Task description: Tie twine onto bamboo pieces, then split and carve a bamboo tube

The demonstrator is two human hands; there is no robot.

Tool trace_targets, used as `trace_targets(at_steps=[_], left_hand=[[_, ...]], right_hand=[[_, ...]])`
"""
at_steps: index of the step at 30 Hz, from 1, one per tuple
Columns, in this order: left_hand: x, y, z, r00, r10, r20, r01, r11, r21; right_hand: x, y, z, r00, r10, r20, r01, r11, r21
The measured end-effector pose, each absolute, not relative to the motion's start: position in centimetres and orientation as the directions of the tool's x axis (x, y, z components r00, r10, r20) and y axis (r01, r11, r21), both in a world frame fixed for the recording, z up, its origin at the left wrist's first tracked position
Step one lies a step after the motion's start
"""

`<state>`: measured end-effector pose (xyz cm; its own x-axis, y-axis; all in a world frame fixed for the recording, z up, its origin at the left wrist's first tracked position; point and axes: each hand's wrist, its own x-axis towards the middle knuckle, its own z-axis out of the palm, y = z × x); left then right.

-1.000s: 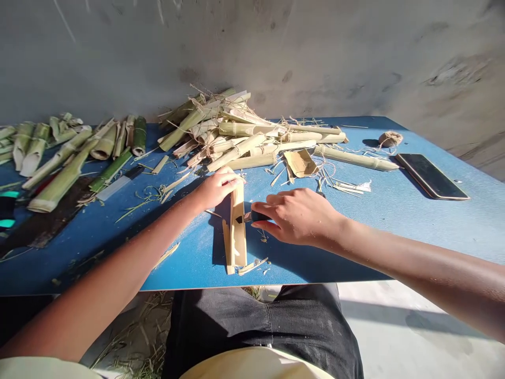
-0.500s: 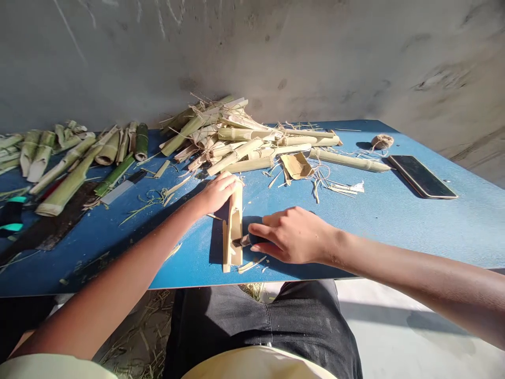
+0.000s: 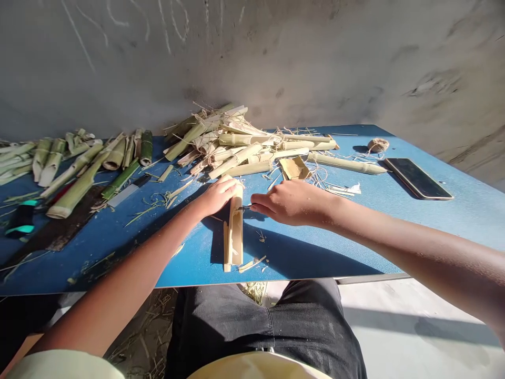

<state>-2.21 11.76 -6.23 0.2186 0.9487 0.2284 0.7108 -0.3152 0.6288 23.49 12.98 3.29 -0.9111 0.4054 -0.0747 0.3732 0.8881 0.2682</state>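
A split piece of bamboo (image 3: 236, 237) lies lengthwise near the table's front edge, its hollow side up. My left hand (image 3: 219, 195) is closed around its far end. In my right hand (image 3: 290, 202) is a knife (image 3: 245, 207); only a short length of blade shows, and the fist hides the handle. The blade's tip touches the inside of the bamboo, in its upper half. A thin strip stands along the bamboo's left side. Pale shavings (image 3: 252, 264) lie beside the near end.
A heap of split bamboo (image 3: 236, 142) stands against the wall. More bamboo pieces (image 3: 74, 205), a flat metal blade (image 3: 128, 192) and a dark-handled large blade (image 3: 59, 231) lie left. At right are a phone (image 3: 418, 179) and a twine ball (image 3: 377, 145). Cardboard (image 3: 294, 168) lies behind my right hand.
My right hand has moved away from me with the knife, from the bamboo's near part toward its far end. My left hand stays on the far end.
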Motion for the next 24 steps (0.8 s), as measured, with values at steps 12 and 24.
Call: trace_targets(at_steps=[12, 24], left_hand=[[-2.3, 11.8, -6.5, 0.253, 0.933, 0.255, 0.687, -0.359, 0.632], [-1.2, 11.4, -6.3, 0.243, 0.951, 0.190, 0.809, -0.307, 0.501]], right_hand=[[21.5, 11.0, 4.5, -0.872, 0.455, -0.182, 0.376, 0.859, 0.347], [22.1, 12.7, 2.1, -0.876, 0.441, -0.197, 0.391, 0.887, 0.246]])
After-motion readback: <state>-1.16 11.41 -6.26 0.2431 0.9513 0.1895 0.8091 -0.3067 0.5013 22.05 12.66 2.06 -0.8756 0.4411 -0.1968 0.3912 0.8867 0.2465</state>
